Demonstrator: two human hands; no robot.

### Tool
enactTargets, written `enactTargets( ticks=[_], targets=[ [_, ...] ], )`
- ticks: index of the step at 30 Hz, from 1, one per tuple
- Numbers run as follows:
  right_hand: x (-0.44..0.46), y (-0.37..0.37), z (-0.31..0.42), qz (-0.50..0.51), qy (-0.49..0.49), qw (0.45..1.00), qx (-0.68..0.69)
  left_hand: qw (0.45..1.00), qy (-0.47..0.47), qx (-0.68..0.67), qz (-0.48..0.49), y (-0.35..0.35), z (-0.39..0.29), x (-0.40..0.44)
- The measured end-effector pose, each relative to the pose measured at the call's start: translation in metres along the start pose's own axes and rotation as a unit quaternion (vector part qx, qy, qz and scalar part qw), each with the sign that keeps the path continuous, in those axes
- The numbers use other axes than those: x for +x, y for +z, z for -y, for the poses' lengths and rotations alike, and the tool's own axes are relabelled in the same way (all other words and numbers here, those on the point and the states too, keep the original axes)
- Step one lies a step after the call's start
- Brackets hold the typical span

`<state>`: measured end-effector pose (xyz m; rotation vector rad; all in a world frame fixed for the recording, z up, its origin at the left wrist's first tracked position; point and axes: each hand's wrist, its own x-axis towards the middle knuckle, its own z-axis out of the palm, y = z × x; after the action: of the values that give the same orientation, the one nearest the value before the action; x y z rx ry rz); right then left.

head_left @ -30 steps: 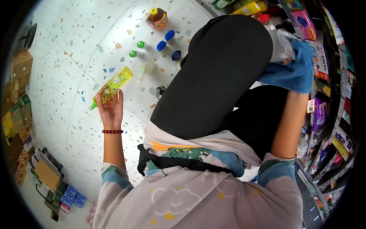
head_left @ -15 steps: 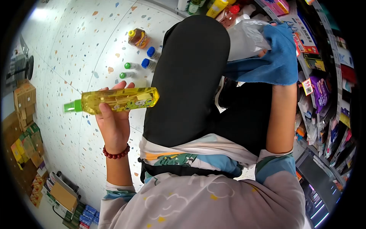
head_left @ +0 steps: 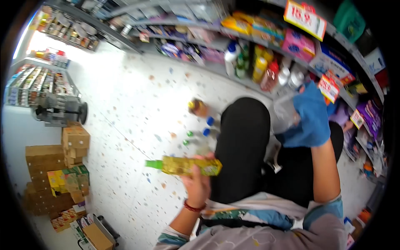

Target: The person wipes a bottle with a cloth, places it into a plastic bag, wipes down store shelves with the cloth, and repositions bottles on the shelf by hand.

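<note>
My left hand (head_left: pixel 196 185) is closed around a clear bottle of yellow liquid (head_left: pixel 189 166) with a green cap. The bottle lies sideways in my grip, cap to the left, its base beside my knee. A blue cloth (head_left: pixel 310 114) drapes over my right hand (head_left: pixel 296 119), which grips it and is mostly hidden. Against the cloth's left side is a crumpled translucent plastic piece (head_left: pixel 284 114); whether my fingers hold it I cannot tell. On the floor ahead stand a brown bottle with a yellow cap (head_left: pixel 198 107), two blue-capped bottles (head_left: pixel 208 126) and two green-capped ones (head_left: pixel 188 137).
A shelf (head_left: pixel 250 85) holding several bottles, including a red one (head_left: pixel 270 76), curves along the front and right. Price tags (head_left: pixel 306 18) stick out from it. Cardboard boxes (head_left: pixel 50 166) are stacked at left, near a black fan (head_left: pixel 82 112).
The view has swung up and leftward, showing more shelves and floor. Both hands still hold the bottle and the cloth. The cloth is now nearer the shelf tags in view.
</note>
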<state>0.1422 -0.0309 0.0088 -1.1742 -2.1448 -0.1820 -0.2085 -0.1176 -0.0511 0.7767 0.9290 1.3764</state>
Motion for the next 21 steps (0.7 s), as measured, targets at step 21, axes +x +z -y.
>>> enactTargets(
  ticks=[21],
  targets=[
    [-0.016, 0.014, -0.001, -0.123, 0.118, 0.984, 0.056, 0.984, -0.118, 0.041, 0.124, 0.105, -0.07, 0.053]
  ],
)
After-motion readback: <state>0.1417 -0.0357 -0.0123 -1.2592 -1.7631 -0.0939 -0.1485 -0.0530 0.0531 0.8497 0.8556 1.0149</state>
